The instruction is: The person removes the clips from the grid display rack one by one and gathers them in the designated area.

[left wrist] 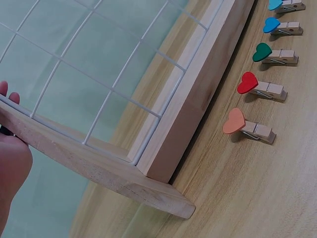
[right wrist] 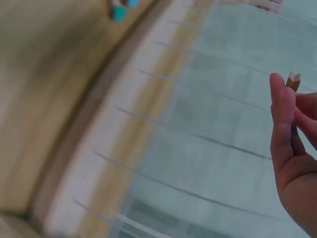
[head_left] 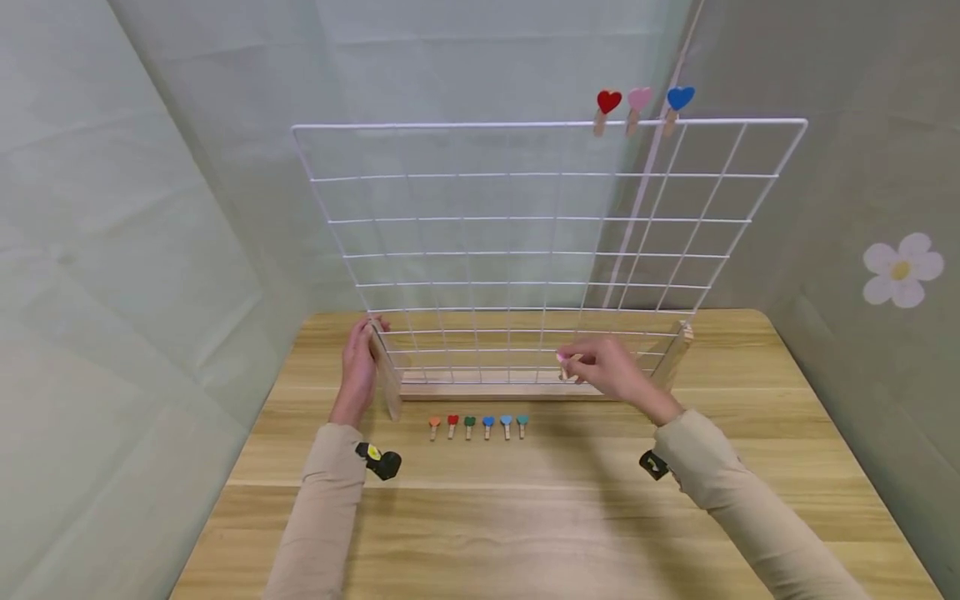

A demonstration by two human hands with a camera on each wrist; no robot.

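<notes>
Our right hand (head_left: 611, 371) pinches a small wooden peg (head_left: 567, 361) between thumb and fingertips (right wrist: 281, 96), the fingers curled in around it; its two pale, squared wooden legs poke out just above the fingertips in the right wrist view, and a pink tip shows at the hand's left side from the head camera. The peg sits low in front of the white wire grid (head_left: 525, 250), close to the wires, though we cannot tell whether it touches them. Our left hand (head_left: 358, 367) rests with fairly straight fingers against the left upright foot of the wooden stand (left wrist: 163, 148), a smooth, light plank frame that carries the thin grid. On the wood-grain table (head_left: 570, 517) just in front of the stand lies a row of six heart-headed pegs (head_left: 477, 426): orange, red, green, then three blues. Clipped to the grid's top edge, toward the right, are three more hearts (head_left: 639, 104): red, pink and blue. A flower sticker (head_left: 902, 268) sits on the grey wall at right.
</notes>
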